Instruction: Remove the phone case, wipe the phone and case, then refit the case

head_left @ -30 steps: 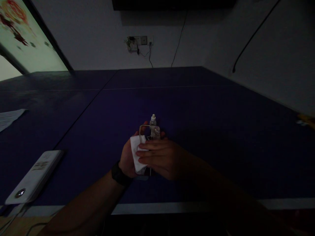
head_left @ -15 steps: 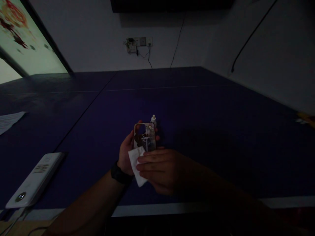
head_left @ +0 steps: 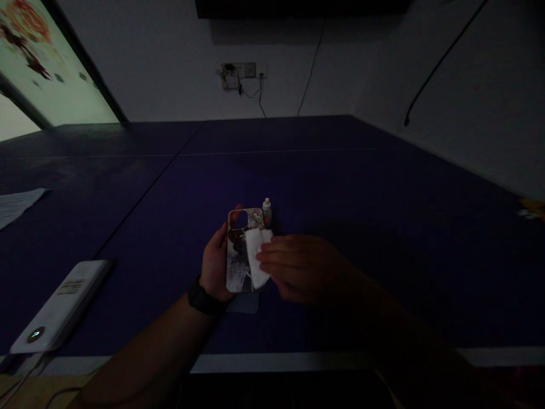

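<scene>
My left hand (head_left: 215, 264), with a black watch (head_left: 203, 299) on its wrist, holds up a clear phone case (head_left: 237, 267) with a dark print. My right hand (head_left: 303, 268) pinches a folded white wipe (head_left: 257, 257) and presses it on the case's face. A small white-capped dropper bottle (head_left: 267, 212) stands on the table just beyond the case. Below the case, partly hidden, lies a flat bluish object (head_left: 243, 304).
The dark blue table (head_left: 340, 182) stretches ahead, ending at a wall with a socket panel (head_left: 239, 71) and cables. A white power bank (head_left: 63, 304) and a paper sheet (head_left: 17, 207) lie to the left. A yellowish object (head_left: 532, 209) sits at the far right.
The wipe has moved up from the case's lower edge onto its face. The case has tilted flatter, showing more of its print, and my right hand has shifted up and right.
</scene>
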Motion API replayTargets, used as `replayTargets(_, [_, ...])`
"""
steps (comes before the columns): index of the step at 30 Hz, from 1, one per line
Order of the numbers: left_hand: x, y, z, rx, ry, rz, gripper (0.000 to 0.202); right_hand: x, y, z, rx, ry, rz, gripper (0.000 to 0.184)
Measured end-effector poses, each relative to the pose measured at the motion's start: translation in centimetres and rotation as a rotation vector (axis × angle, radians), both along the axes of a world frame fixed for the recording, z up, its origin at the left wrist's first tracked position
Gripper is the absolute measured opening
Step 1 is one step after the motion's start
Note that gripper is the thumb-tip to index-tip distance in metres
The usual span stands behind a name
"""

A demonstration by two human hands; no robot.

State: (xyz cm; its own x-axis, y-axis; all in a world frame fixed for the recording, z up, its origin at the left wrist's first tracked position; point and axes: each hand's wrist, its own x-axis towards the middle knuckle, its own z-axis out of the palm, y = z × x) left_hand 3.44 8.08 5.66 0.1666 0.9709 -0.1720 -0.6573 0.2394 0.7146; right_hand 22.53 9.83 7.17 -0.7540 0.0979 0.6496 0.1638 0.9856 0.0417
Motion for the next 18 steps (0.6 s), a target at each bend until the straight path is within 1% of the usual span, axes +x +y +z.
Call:
replayTargets(2, [0.1,0.0,0.0,-0.004,0.001,0.011,0.054,0.3,0.5,0.1,0.013,0.039,-0.094,0.027])
replayTargets(3, [0.1,0.0,0.0,-0.01,-0.01,0.01,0.054,0.4,0.6,0.1,0.016,0.037,-0.1,0.028])
replayTargets(7, [0.2,-0.1,-0.3,-0.05,-0.098,-0.06,0.053,0.1,0.1,0.0,-0.003,-0.03,0.056,0.02])
replayTargets(8, [0.2,-0.1,-0.3,-0.055,-0.116,-0.074,0.053,0.0,0.1,0.0,-0.004,-0.035,0.057,0.018])
replayTargets(9, [0.2,-0.2,-0.3,-0.06,-0.135,-0.085,0.052,0.0,0.1,-0.1,0.002,-0.025,0.023,0.018])
replayTargets(11, [0.2,-0.4,-0.3,-0.082,-0.175,-0.128,0.049,0.1,0.6,-0.2,0.026,0.023,-0.104,0.021])
replayTargets(14, [0.1,-0.6,-0.2,-0.123,-0.258,-0.245,0.046,0.6,1.5,-0.3,0.021,0.113,-0.287,0.022])
replayTargets(16, [0.1,-0.7,-0.2,-0.126,-0.319,-0.306,0.042,0.7,1.7,-0.4,-0.009,0.154,-0.34,0.023])
replayTargets(18, [0.2,-0.8,-0.4,-0.136,-0.357,-0.361,0.039,0.4,1.6,-0.6,-0.043,0.171,-0.355,0.024])
